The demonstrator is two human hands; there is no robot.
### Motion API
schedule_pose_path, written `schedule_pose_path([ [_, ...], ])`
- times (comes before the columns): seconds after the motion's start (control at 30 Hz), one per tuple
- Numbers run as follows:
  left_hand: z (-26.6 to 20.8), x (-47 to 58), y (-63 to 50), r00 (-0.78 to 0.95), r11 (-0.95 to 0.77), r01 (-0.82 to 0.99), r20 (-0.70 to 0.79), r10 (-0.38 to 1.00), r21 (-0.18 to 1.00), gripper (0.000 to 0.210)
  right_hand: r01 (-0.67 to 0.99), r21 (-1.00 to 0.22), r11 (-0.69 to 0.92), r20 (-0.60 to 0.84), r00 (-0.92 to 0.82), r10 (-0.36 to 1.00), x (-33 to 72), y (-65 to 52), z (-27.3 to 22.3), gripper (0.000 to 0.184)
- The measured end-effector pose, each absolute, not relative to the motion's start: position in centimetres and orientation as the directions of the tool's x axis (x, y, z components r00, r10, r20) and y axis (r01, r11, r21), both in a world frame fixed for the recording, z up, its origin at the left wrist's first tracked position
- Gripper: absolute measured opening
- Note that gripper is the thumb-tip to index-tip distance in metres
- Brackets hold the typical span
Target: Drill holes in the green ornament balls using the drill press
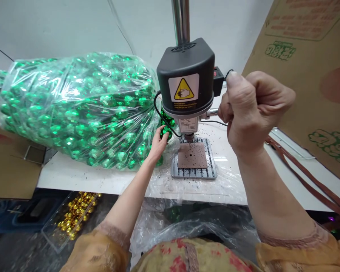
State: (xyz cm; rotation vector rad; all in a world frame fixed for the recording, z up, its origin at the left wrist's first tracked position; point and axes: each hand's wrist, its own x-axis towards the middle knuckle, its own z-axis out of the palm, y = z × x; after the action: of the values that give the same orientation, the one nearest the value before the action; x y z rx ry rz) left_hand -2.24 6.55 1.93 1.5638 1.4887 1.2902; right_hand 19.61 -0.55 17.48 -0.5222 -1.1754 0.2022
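Observation:
A small bench drill press [185,81] with a dark motor housing and a yellow warning label stands in the middle. My right hand [252,109] is closed round the end of its feed handle [213,112]; the grip itself is hidden. At the mouth of a big clear plastic bag [82,109] of shiny green faceted balls, my left hand [159,142] has its fingers on a green ball [166,133]. Under the drill chuck [189,137] lies a brownish square board [192,155] with a dark hole, on the slotted metal base [194,173]. Dark shavings are scattered over both.
Cardboard boxes stand at the right [308,75] and left [11,158]. A brown strap [303,177] lies on the white table [102,179] at right. Below, a clear bin [55,230] holds gold balls [78,213]. Loose plastic film [153,219] hangs over the front edge.

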Motion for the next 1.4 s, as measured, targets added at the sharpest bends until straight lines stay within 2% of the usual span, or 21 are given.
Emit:
schedule_pose_path([
  [0.07, 2.7, -2.6, 4.0, -0.086, -0.070, 0.131, 0.081, 0.993, 0.989, 0.047, 0.114, -0.497, 0.860, 0.820, 0.385, 0.423, 19.6, -0.6, 17.3, 0.052],
  [0.17, 3.3, -2.5, 0.5, 0.085, 0.117, -0.183, -0.103, 0.991, 0.976, 0.050, 0.111, -0.529, 0.841, 0.806, 0.376, 0.457, 19.7, -0.6, 17.0, 0.051],
  [0.27, 3.2, -1.9, -1.8, 0.194, 0.187, -0.261, -0.138, 0.971, 0.947, 0.052, 0.099, -0.547, 0.831, 0.793, 0.380, 0.477, 19.7, -0.4, 16.9, 0.050],
  [0.4, 2.2, -0.9, -2.4, 0.179, 0.076, -0.114, -0.055, 0.982, 0.991, 0.055, 0.111, -0.531, 0.840, 0.798, 0.397, 0.452, 19.7, -0.1, 17.0, 0.056],
  [0.53, 1.3, -0.4, -1.6, 0.170, -0.068, 0.089, 0.052, 0.984, 0.994, 0.063, 0.107, -0.501, 0.859, 0.817, 0.386, 0.428, 19.7, -0.3, 17.3, 0.052],
  [0.63, 1.0, -0.2, -1.0, 0.158, -0.155, 0.202, 0.124, 0.980, 0.967, 0.058, 0.088, -0.476, 0.875, 0.831, 0.371, 0.415, 19.7, -0.4, 17.4, 0.048],
  [0.8, 0.9, 0.0, -0.3, 0.202, -0.243, 0.327, 0.183, 0.962, 0.913, 0.049, 0.099, -0.504, 0.858, 0.818, 0.372, 0.438, 19.7, -0.6, 17.5, 0.050],
  [0.97, 0.5, 0.3, 0.3, 0.204, -0.320, 0.405, 0.257, 0.945, 0.856, 0.049, 0.134, -0.535, 0.834, 0.806, 0.377, 0.456, 19.6, -0.7, 17.6, 0.055],
  [1.17, 0.0, 0.8, 1.0, 0.300, -0.450, 0.411, 0.349, 0.888, 0.793, 0.045, 0.100, -0.493, 0.864, 0.826, 0.366, 0.429, 19.6, -0.9, 17.6, 0.048],
  [1.3, -0.3, 1.1, 1.1, 0.254, -0.407, 0.406, 0.327, 0.910, 0.818, 0.054, 0.142, -0.529, 0.837, 0.815, 0.360, 0.454, 19.6, -1.0, 17.7, 0.052],
  [1.4, -0.5, 1.4, 1.1, 0.237, -0.376, 0.404, 0.302, 0.923, 0.834, 0.053, 0.148, -0.524, 0.839, 0.818, 0.361, 0.447, 19.7, -0.9, 17.7, 0.056],
])
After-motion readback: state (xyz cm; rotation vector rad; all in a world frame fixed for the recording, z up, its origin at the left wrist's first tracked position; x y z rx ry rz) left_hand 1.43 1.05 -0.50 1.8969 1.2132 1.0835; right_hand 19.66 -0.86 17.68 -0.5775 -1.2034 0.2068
